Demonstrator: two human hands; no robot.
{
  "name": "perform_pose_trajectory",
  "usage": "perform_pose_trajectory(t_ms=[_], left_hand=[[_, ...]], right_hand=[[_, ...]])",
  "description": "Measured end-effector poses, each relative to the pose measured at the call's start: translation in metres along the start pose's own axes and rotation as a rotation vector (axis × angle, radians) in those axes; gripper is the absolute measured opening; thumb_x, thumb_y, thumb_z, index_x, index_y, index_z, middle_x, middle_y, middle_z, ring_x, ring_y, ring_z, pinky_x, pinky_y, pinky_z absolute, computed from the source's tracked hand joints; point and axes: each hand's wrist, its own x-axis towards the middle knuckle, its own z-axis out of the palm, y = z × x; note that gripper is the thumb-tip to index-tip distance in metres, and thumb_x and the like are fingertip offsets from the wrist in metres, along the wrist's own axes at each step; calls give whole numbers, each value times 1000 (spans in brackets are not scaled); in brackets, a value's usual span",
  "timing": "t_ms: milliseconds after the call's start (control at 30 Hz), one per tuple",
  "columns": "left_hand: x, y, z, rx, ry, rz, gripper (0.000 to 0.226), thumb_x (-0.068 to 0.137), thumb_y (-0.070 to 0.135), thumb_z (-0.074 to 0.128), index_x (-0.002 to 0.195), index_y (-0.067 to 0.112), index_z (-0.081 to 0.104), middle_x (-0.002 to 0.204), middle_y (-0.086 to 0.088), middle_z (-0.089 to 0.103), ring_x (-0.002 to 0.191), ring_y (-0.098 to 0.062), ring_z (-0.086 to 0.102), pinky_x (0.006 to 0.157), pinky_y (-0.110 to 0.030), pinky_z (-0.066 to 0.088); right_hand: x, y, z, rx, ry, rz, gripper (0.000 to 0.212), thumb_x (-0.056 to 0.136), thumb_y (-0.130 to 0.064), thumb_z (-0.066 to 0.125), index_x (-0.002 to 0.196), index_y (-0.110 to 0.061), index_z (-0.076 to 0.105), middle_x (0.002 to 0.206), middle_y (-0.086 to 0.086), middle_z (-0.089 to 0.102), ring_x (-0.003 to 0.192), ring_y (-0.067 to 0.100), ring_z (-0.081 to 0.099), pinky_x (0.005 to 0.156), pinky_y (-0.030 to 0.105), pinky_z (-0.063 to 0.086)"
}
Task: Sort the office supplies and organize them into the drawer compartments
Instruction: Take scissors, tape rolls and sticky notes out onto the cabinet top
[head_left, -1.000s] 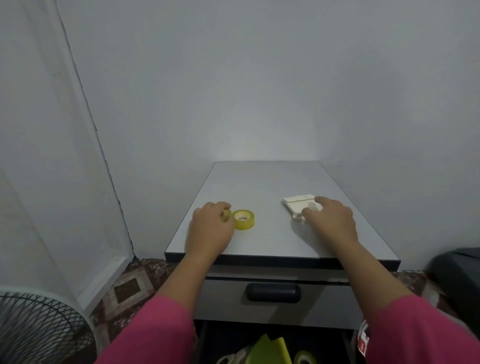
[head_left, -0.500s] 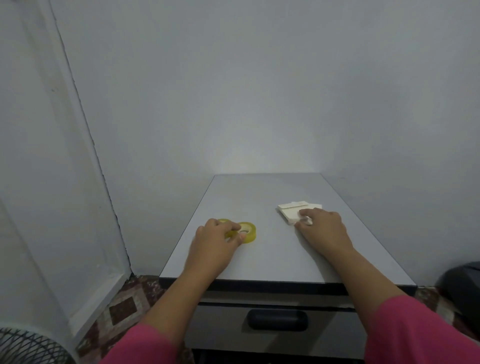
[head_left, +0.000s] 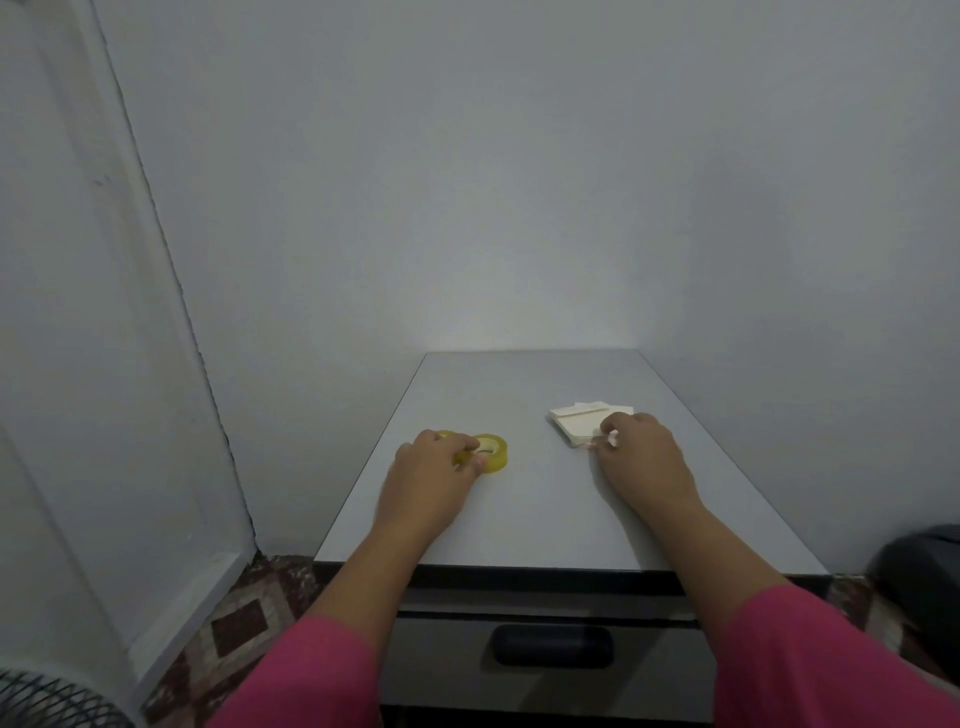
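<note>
left hand (head_left: 427, 480) lies low on the cabinet top (head_left: 530, 519), fingers curled over the near side of a yellow tape roll (head_left: 488, 453); thumb and forefinger look closed on its rim, so i take it as gripping the roll, which sits flat on the surface; a sliver of yellow shows behind the knuckles, possibly a second roll, cannot tell; right hand (head_left: 644, 460) reaches to a small stack of white paper pads (head_left: 584, 423), fingertips (head_left: 609, 436) curled and pinching the stack's near corner; the stack lies flat, well apart from the tape, on the right half of the top; pink sleeves (head_left: 810, 660) at the frame's lower edge.

below the top's front edge, a grey drawer front with a dark recessed handle (head_left: 551, 646); it looks closed or nearly so; no compartment visible from here; what is already sorted cannot be told.

judgement: both items are out on the top, not in any compartment; the step in hand is picking them up; carrying down, choosing a compartment and placing all remain; progress looks early or middling at best.

surroundings: plain grey wall; patterned floor tiles (head_left: 249, 623) at left; a fan grille (head_left: 47, 701) in the lower left corner; a dark object (head_left: 919, 577) at far right, unidentified.
</note>
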Motion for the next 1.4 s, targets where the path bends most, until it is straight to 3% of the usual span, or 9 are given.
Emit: perform_pose_trajectory(t_ms=[167, 367, 667, 800, 900, 1033, 1133, 1267, 1400], left_hand=[[-2, 1, -2, -94, 28, -19, 36, 89, 49, 57, 121, 34, 62, 114, 8, 45, 105, -14, 52, 85, -27, 43], [-8, 4, -7, -148, 63, -41, 41, 87, 46, 60, 126, 34, 58, 119, 6, 40, 106, -16, 52, 90, -34, 47], [-30, 8, -16, -330, 103, -88, 44, 85, 14, 63, 127, 27, 59, 113, 3, 38, 93, -11, 48, 81, -20, 36], [-52, 12, -20, -341, 92, -51, 48, 83, 10, 61, 127, 28, 58, 117, -1, 42, 95, -18, 54, 85, -22, 39], [-78, 21, -24, -388, 76, -9, 46, 83, 6, 62, 125, 25, 59, 112, 1, 45, 88, -15, 57, 88, -22, 43], [-132, 25, -19, -509, 102, 138, 42, 84, 1, 63, 114, 29, 62, 105, 7, 51, 70, 2, 50, 78, -7, 41], [-172, 15, 3, -469, 9, 201, 38, 84, -1, 63, 112, 25, 65, 101, 10, 50, 76, 3, 50, 73, -2, 36], [-204, -8, 37, -341, -285, 84, 36, 88, 6, 61, 121, 19, 63, 99, 12, 50, 91, -3, 50, 76, 3, 32], [-221, -40, 70, -70, -570, -10, 36, 87, 14, 62, 123, 18, 63, 115, -5, 61, 106, -18, 60, 89, -23, 47]], right_hand=[[0, 1, 0, 4, -5, -9, 23, 94, -18, 48, 108, -11, 63, 111, 11, 55, 99, 29, 53, 78, 33, 43], [-6, 0, -2, 4, 2, -1, 25, 94, -14, 44, 110, -8, 62, 114, 11, 53, 94, 29, 55, 76, 34, 45], [-34, -2, -16, 15, -30, -4, 32, 94, -12, 43, 123, -5, 57, 123, 15, 49, 107, 31, 51, 84, 38, 44], [-54, -6, -24, 53, -56, -20, 37, 96, -16, 45, 132, -11, 52, 133, 11, 48, 117, 26, 49, 92, 35, 42], [-82, -10, -35, 243, -26, -10, 33, 95, -10, 47, 125, -13, 58, 128, 6, 55, 115, 19, 52, 95, 27, 40], [-140, -8, -49, 559, 52, -27, 23, 93, -8, 53, 103, -23, 67, 104, -9, 63, 92, -1, 56, 76, 4, 39], [-187, 9, -38, 604, 39, -47, 22, 91, -5, 58, 93, -24, 68, 95, -13, 64, 89, -1, 59, 75, 6, 42], [-232, 50, 3, 475, -181, 89, 22, 87, 1, 60, 93, -18, 70, 95, 0, 67, 89, 12, 60, 76, 16, 39], [-259, 84, 36, 305, -469, 219, 16, 84, -2, 61, 93, -12, 70, 99, 9, 70, 97, 24, 65, 76, 22, 42]])
